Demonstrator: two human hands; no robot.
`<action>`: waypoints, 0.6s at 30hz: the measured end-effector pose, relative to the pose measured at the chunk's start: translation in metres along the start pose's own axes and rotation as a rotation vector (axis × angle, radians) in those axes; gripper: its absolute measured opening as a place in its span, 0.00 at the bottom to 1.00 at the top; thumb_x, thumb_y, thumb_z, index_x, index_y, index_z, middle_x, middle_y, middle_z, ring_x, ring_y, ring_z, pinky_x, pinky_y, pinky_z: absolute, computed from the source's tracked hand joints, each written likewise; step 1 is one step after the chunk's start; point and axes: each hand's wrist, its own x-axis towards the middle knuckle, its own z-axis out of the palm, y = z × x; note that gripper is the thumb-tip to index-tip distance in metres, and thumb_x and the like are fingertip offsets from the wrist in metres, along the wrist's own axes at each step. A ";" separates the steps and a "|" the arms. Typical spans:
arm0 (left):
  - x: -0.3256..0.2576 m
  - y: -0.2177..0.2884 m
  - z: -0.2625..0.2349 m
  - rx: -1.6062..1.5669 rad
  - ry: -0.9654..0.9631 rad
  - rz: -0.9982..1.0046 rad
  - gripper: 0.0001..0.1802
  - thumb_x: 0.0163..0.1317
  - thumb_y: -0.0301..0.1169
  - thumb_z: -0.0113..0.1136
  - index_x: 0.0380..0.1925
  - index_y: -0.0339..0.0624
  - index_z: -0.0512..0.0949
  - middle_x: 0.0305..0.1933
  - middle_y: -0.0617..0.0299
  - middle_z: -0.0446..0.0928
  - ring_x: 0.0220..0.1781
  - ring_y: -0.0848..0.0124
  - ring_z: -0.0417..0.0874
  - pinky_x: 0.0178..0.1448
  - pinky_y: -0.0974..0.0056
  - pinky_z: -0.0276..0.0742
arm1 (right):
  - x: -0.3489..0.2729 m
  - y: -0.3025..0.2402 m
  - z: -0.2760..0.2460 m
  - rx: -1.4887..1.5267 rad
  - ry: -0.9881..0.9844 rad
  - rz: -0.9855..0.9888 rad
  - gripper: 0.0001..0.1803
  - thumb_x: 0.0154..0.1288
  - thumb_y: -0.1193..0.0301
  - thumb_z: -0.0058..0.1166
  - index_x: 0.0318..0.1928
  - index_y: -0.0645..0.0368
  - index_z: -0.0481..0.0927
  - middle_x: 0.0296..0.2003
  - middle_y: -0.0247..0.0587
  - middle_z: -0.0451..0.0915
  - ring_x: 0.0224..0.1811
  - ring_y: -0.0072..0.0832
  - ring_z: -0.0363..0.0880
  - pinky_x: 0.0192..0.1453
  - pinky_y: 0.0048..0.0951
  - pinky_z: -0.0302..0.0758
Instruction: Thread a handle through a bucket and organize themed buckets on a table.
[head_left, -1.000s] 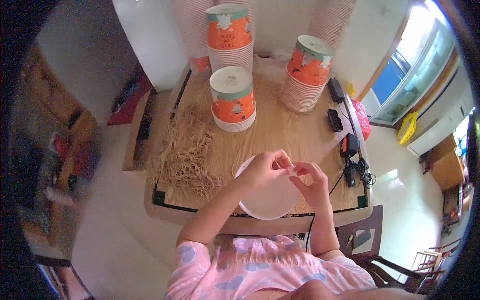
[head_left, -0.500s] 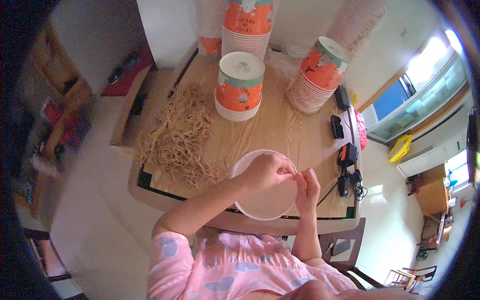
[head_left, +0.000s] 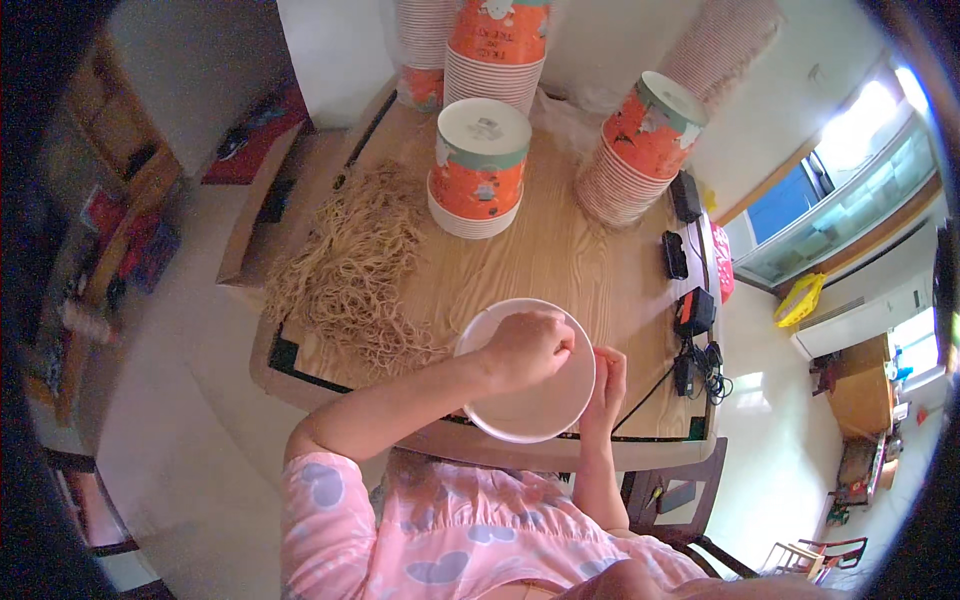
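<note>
In front of me a white paper bucket (head_left: 530,405) stands with its open mouth up, near the table's front edge. My left hand (head_left: 528,348) is over its mouth, the fingers curled closed; whatever they pinch is hidden. My right hand (head_left: 608,382) is against the outside of the bucket's right wall, just below the rim. Its fingers are bent and pressed together, and what is between them cannot be made out. To the left lies a loose heap of tan cords (head_left: 355,270).
Beyond the bucket stands a short upside-down stack of orange and green buckets (head_left: 478,180). Taller stacks (head_left: 645,150) stand at the back and right. Black adapters and cables (head_left: 692,315) line the right edge of the wooden table (head_left: 540,265). A chair (head_left: 700,495) is close to my right.
My hands were together at the bucket's right rim and are now apart. The left has moved left over the mouth, the right down along the outer wall.
</note>
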 end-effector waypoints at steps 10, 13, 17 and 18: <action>0.000 0.003 0.000 -0.041 0.051 0.021 0.05 0.50 0.31 0.59 0.24 0.41 0.79 0.30 0.56 0.78 0.35 0.57 0.80 0.41 0.56 0.75 | 0.005 -0.012 -0.002 0.146 -0.039 0.082 0.08 0.68 0.73 0.45 0.43 0.63 0.74 0.36 0.32 0.75 0.39 0.18 0.72 0.44 0.19 0.69; 0.000 0.004 0.001 0.006 0.017 0.006 0.06 0.50 0.31 0.58 0.24 0.41 0.79 0.31 0.56 0.78 0.36 0.57 0.80 0.41 0.56 0.75 | 0.006 -0.008 -0.003 0.138 -0.059 0.098 0.09 0.68 0.73 0.46 0.44 0.64 0.76 0.38 0.33 0.77 0.40 0.18 0.73 0.45 0.18 0.70; -0.001 0.005 0.000 0.016 -0.017 -0.006 0.06 0.50 0.32 0.58 0.24 0.42 0.79 0.31 0.56 0.78 0.36 0.57 0.80 0.42 0.56 0.75 | 0.004 -0.010 -0.003 0.117 -0.068 0.099 0.09 0.67 0.74 0.46 0.43 0.65 0.76 0.37 0.34 0.77 0.40 0.18 0.73 0.45 0.19 0.70; -0.001 0.004 0.000 0.010 -0.020 0.002 0.06 0.50 0.32 0.58 0.25 0.42 0.79 0.32 0.56 0.78 0.37 0.57 0.80 0.42 0.56 0.75 | 0.004 -0.011 -0.003 0.104 -0.072 0.093 0.09 0.67 0.75 0.46 0.43 0.66 0.76 0.37 0.34 0.77 0.40 0.19 0.73 0.45 0.19 0.70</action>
